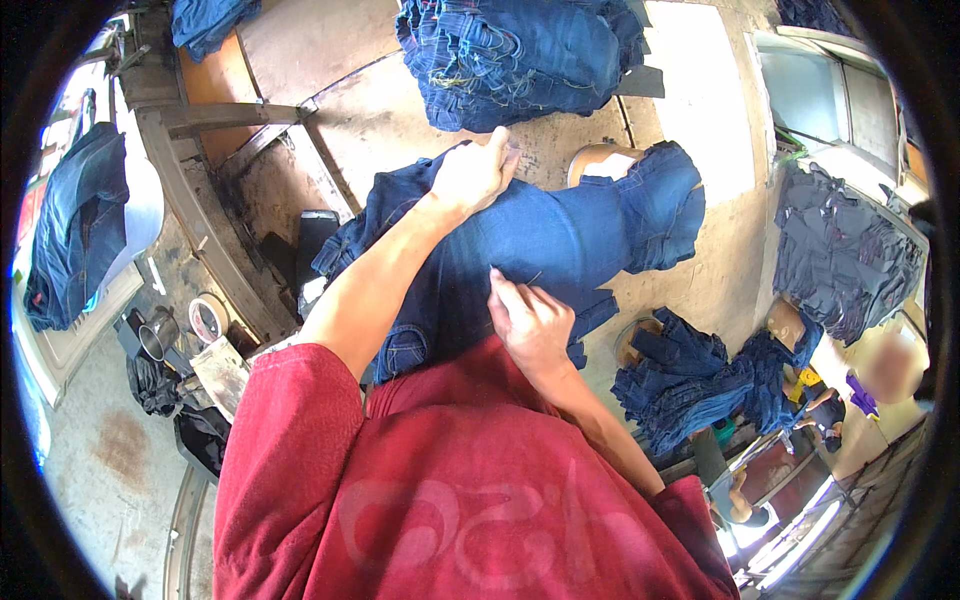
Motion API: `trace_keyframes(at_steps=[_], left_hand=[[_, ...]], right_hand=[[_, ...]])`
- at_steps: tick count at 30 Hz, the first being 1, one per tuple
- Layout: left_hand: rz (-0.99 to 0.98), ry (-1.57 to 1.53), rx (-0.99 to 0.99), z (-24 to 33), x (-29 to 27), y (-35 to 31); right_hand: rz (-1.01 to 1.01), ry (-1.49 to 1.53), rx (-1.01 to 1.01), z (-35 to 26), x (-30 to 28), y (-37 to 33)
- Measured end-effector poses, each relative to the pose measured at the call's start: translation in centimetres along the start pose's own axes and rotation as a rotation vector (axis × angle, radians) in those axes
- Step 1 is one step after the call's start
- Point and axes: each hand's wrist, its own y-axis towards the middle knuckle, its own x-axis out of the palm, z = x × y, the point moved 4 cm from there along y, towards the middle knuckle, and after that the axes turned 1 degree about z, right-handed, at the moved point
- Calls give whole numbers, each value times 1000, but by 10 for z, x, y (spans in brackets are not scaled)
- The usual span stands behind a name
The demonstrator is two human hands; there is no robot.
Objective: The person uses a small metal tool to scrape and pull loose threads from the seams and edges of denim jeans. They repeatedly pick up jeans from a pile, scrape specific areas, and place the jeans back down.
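Observation:
A pair of dark blue jeans [560, 235] lies spread across my front, its far right part reaching over the table. Over the far left part of the denim, my left hand [475, 178] is closed, thumb and forefinger pressed together; what they hold, if anything, is too small to name. Nearer to me, my right hand [535, 325] is pinched above the middle of the jeans, its forefinger pointing away. A small dark spot shows at that fingertip, and I cannot tell what it is.
A thick stack of folded jeans [520, 65] stands on the wooden table [370, 115] beyond. To the right are a loose denim pile [675, 380] and dark grey garments [845, 250]. At left, jeans [85, 230] hang over a machine near a tape roll [208, 318]. Another person [825, 415] is at far right.

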Motion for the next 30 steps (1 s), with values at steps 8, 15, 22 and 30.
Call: trace_keyframes(at_steps=[8, 15, 22, 30], left_hand=[[150, -11, 131, 5, -5, -2], [111, -8, 88, 4, -3, -2], [88, -7, 88, 7, -7, -2], [111, 32, 95, 6, -6, -2]], right_hand=[[95, 115, 5, 13, 8, 0], [-39, 36, 0, 8, -3, -7], [71, 118, -12, 15, 2, 3], [26, 121, -24, 15, -5, -1]])
